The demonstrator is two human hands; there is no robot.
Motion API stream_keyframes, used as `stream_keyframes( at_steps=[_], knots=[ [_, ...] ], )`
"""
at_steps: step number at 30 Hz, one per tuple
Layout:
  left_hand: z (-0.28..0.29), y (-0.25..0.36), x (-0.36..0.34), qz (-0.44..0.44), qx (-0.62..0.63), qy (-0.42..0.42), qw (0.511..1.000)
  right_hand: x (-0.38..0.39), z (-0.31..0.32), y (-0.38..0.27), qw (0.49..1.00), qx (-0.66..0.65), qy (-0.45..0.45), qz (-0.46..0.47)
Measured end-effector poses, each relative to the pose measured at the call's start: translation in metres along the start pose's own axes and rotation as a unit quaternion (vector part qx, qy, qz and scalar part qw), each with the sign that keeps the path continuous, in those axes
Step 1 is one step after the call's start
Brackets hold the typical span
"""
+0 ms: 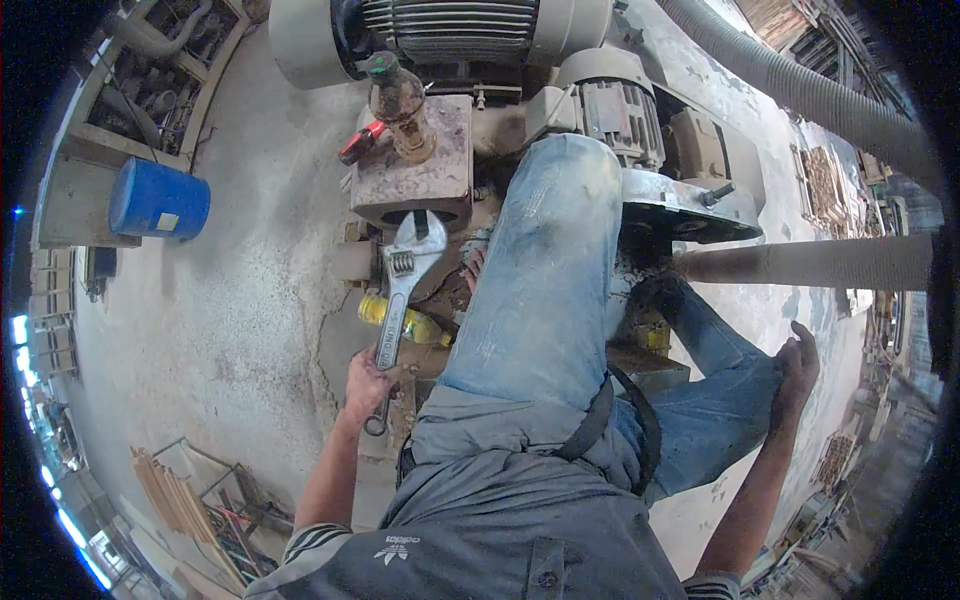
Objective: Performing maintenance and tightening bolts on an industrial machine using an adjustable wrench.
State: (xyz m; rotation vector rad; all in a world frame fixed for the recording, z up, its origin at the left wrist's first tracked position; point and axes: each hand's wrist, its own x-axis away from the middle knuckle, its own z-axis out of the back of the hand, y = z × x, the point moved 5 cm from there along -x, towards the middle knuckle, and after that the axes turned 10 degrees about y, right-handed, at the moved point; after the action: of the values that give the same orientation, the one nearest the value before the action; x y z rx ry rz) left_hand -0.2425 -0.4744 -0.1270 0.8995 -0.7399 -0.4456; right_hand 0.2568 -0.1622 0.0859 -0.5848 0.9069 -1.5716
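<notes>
My left hand point(372, 385) is closed around the lower handle of a large silver adjustable wrench point(394, 315). The wrench points away from me, its jaws point(418, 238) right by the dark opening in the near side of a dusty metal block point(412, 195); contact is unclear. On the block stands a grimy brownish bottle point(402, 115) with a green top, beside a tool with a red and black handle point(361, 142). A yellow bottle point(405, 320) lies behind the wrench. My right hand point(797, 365) rests at my bent right knee, fingers loosely apart, holding nothing.
A big finned motor point(450, 25) and a smaller motor point(618, 110) stand ahead. Ribbed hoses point(800, 85) and a thick pipe point(800, 262) run along the right. A blue barrel point(160, 198) is at left; wooden strips point(185, 505) lean at lower left.
</notes>
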Motion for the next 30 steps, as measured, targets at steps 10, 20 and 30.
stream_keyframes(
  at_steps=[10,20,30],
  knots=[
    [0.000,-0.010,0.013,0.090,-0.034,-0.135,0.986,-0.005,-0.002,0.008,0.999,-0.035,-0.007,-0.013],
    [-0.006,-0.039,-0.057,0.290,-0.095,-0.239,0.922,-0.003,-0.008,0.001,0.999,-0.021,-0.020,-0.015],
    [-0.015,0.069,-0.130,0.429,0.420,-0.193,0.776,-0.005,-0.002,0.008,0.999,-0.031,-0.011,-0.031]
  ],
)
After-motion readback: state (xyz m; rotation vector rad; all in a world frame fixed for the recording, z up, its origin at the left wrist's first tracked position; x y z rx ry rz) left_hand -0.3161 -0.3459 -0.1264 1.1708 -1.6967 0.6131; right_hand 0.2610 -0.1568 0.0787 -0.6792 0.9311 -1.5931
